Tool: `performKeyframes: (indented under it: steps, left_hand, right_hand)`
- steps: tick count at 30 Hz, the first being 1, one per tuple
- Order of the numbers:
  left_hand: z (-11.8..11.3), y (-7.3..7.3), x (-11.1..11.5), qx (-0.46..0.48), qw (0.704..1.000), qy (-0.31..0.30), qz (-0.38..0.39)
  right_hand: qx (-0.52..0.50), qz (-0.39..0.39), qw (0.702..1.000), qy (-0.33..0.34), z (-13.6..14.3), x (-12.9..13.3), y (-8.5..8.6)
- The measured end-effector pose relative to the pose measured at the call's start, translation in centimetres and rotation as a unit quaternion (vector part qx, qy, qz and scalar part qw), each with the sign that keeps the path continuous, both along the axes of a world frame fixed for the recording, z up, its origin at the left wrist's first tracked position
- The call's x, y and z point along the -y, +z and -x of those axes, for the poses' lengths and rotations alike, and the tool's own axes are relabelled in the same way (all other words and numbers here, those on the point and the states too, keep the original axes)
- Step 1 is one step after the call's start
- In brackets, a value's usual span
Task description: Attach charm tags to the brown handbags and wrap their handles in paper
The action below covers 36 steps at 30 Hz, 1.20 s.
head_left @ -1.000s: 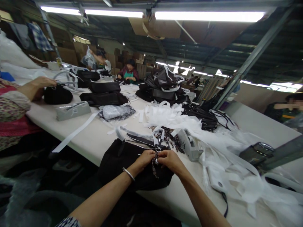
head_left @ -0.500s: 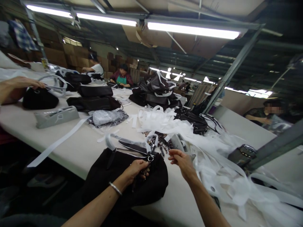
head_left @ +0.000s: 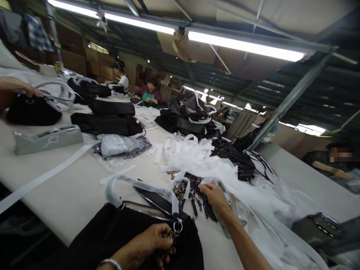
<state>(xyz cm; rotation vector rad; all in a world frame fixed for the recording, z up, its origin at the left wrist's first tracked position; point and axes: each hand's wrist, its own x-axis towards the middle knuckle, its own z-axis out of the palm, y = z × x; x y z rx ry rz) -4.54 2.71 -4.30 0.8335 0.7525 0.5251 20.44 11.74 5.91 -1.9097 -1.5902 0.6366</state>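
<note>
A black handbag (head_left: pixel 135 240) with a zip top stands on the table in front of me, its handle (head_left: pixel 112 191) wrapped in pale padding. My left hand (head_left: pixel 157 240) is closed around a beaded bag charm (head_left: pixel 166 234) that hangs from a metal ring (head_left: pixel 177 226) at the bag's right end. To the right, my right hand (head_left: pixel 215 195) has its fingertips pinched together at a grey tape dispenser (head_left: pixel 225 225). Whatever is between those fingers is too small to make out. A pile of dark charms (head_left: pixel 197 187) lies just left of that hand.
White strips (head_left: pixel 191 153) are heaped behind the charms, beside black straps (head_left: pixel 233 153). Black bags (head_left: pixel 191 112) are stacked further back. Another tape dispenser (head_left: pixel 49 138) and a plastic-wrapped packet (head_left: pixel 122 144) lie left. A co-worker's hand (head_left: pixel 30 90) touches a bag there.
My right hand has moved from beside the bag's ring to the tape dispenser. My left hand keeps its grip on the charm. The view has shifted, so the bag appears larger and lower.
</note>
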Motion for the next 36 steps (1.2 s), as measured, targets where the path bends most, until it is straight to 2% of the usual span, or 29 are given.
performKeyframes:
  steps: [4,7,9,13,15,17,20,23,26,30,32,33,35,36]
  left_hand:
    - [-0.3,-1.5,-1.2,-0.002,1.000,-0.009,0.026]
    - [-0.4,-1.7,-1.7,-0.013,0.999,-0.024,0.028]
    - [-0.2,-1.1,-1.8,-0.009,0.998,-0.049,0.040]
    - [0.3,0.6,-2.7,0.004,0.989,-0.125,0.076]
    - [0.4,0.8,-3.7,0.007,0.981,-0.171,0.089]
    - [0.4,0.5,-4.8,0.015,0.971,-0.214,0.104]
    - [0.2,-0.2,-6.3,0.014,0.960,-0.255,0.115]
    - [-0.2,-0.1,-7.8,-0.008,0.959,-0.264,0.100]
    - [-1.0,1.1,-9.8,-0.054,0.964,-0.256,0.050]
    - [-2.6,4.3,-11.7,-0.148,0.955,-0.245,-0.081]
    - [-3.5,6.2,-11.5,-0.209,0.927,-0.238,-0.199]
    - [-3.9,7.1,-11.0,-0.243,0.904,-0.228,-0.268]
    - [-4.5,7.9,-9.4,-0.299,0.852,-0.190,-0.385]
    - [-4.7,7.8,-8.5,-0.312,0.840,-0.164,-0.412]
  right_hand:
    - [0.097,0.134,0.980,0.114,3.3,-1.5,-4.4]
    - [0.084,0.202,0.962,0.162,4.9,-1.4,-7.2]
    - [0.048,0.227,0.956,0.182,4.8,-1.0,-7.4]
    - [-0.006,0.270,0.946,0.180,2.2,0.9,-5.0]
    - [-0.016,0.287,0.942,0.176,0.8,2.6,-4.2]
    - [-0.034,0.284,0.946,0.152,0.2,4.6,-4.5]
    - [-0.147,0.243,0.958,0.043,1.0,6.7,-6.7]
    - [-0.309,0.164,0.933,-0.083,2.8,7.1,-9.3]
    - [-0.393,0.044,0.903,-0.168,4.2,6.3,-11.1]
    - [-0.473,-0.067,0.845,-0.241,5.1,5.9,-12.8]
    - [-0.495,-0.096,0.818,-0.276,5.6,6.3,-13.4]
    - [-0.504,-0.109,0.807,-0.289,5.9,6.6,-13.6]
    - [-0.529,-0.124,0.789,-0.286,6.5,7.4,-13.7]
    - [-0.543,-0.117,0.787,-0.270,6.5,7.9,-13.5]
